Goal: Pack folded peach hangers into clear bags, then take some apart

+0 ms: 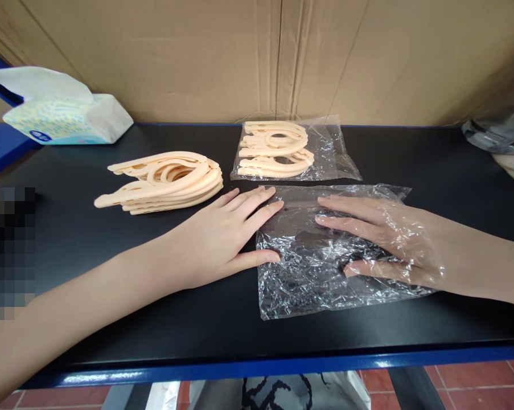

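A clear plastic bag (299, 285) lies flat on the black tabletop. My right hand (380, 233) is inside it, fingers spread and pointing left, seen through the film. At the bag's left edge, my left hand (235, 228) rests flat with its fingers apart, the tips touching the plastic. Behind my left hand sits a stack of cream folding hangers (171, 182), several deep. Beyond the bag, another clear bag (336, 154) holds cream folding hangers (278, 148) lying side by side.
A tissue pack (64, 117) with a tissue sticking out stands at the back left. Cardboard (197, 62) rises behind the table. At the far right is a transparent plastic-wrapped item (502, 131). The table's blue front edge (239, 369) runs nearest me.
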The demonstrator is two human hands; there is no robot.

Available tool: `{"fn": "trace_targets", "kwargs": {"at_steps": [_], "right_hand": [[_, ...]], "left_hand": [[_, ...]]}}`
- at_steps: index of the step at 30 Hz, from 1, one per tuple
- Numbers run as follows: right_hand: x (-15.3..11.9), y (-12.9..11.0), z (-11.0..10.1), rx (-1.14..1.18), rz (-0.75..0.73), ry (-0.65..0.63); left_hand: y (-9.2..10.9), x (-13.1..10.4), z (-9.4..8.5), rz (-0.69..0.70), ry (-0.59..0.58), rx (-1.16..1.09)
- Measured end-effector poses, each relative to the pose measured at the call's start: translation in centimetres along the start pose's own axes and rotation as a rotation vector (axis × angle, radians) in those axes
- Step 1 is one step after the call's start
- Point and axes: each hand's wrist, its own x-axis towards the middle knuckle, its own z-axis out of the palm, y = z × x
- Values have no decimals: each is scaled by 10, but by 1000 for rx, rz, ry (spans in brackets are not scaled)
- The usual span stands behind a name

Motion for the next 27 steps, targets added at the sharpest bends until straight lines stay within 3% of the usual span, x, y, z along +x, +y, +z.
{"fn": "trace_targets", "kwargs": {"at_steps": [8, 27], "right_hand": [[2, -1, -2, 58, 43, -56], [0, -2, -3, 113, 69, -30]], "left_hand": [[1, 0, -1, -14, -14, -18], [1, 0, -1, -16, -18, -16]]}}
